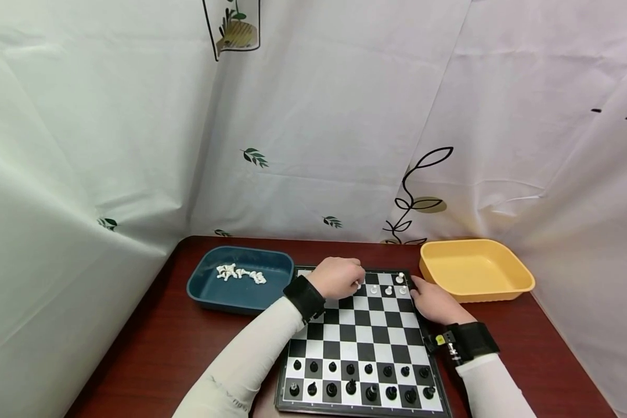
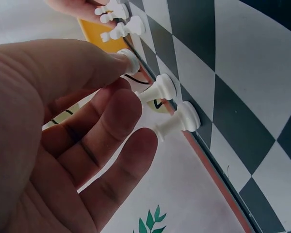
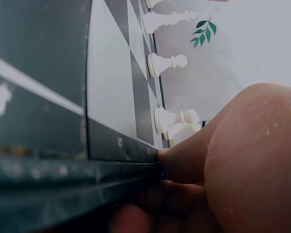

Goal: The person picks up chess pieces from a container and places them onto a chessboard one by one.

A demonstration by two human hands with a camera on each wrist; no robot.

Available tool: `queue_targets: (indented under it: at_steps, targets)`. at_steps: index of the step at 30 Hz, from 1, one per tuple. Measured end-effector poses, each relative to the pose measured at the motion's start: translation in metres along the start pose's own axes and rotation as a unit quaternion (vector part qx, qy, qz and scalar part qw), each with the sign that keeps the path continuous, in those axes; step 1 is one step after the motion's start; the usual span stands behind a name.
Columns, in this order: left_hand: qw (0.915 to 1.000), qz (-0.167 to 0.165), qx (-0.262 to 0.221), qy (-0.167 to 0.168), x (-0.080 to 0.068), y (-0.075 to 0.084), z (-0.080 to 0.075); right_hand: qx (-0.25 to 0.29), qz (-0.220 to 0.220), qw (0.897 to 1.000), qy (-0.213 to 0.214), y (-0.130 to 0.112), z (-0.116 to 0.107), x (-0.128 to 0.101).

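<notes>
A black-and-white chessboard (image 1: pixel 347 316) lies on the table, and my left hand (image 1: pixel 338 277) is over its far rows. In the left wrist view, thumb and forefinger pinch a white chess piece (image 2: pixel 131 61); only its round base shows past the thumb. Two more white pieces, one of them a pawn (image 2: pixel 186 116), stand close by the curled fingertips. My right hand (image 1: pixel 439 302) grips the board's right edge near the far corner, thumb on the rim and fingers beneath. Beside it, white pawns (image 3: pixel 166 64) stand along the far side, with a taller white piece (image 3: pixel 167 20) among them.
Several black pieces (image 1: pixel 350 386) fill the two near rows. Left of the board, a blue tray (image 1: pixel 219 299) holds a cluster of white pieces (image 1: pixel 240 273). Behind my right hand stands a yellow tray (image 1: pixel 475 270). A patterned white cloth (image 1: pixel 303 116) hangs behind the table.
</notes>
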State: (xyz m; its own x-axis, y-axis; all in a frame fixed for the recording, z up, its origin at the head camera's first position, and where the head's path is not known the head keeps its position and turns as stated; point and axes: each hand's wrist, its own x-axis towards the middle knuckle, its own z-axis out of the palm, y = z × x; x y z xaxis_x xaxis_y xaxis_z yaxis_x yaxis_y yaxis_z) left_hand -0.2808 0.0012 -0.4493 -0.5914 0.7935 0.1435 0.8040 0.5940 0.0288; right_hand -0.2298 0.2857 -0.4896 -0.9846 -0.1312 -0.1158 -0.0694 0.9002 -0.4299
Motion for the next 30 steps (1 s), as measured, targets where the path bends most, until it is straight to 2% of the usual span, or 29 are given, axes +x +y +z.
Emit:
queue_targets:
  at_steps: [9, 18, 30]
  targets:
    - [0.9998, 0.013, 0.011, -0.011, 0.005, 0.002, 0.004, 0.002, 0.000, 1.000, 0.000, -0.001, -0.001, -0.001]
    - [0.9993, 0.006, 0.025, -0.028, 0.007, 0.004, 0.011, 0.002, -0.003, 1.000, 0.010, -0.001, 0.000, -0.002]
    - [0.9988, 0.000, 0.033, -0.035, 0.006, 0.010, 0.007, 0.003, 0.000, 1.000, 0.002, -0.003, -0.001, -0.003]
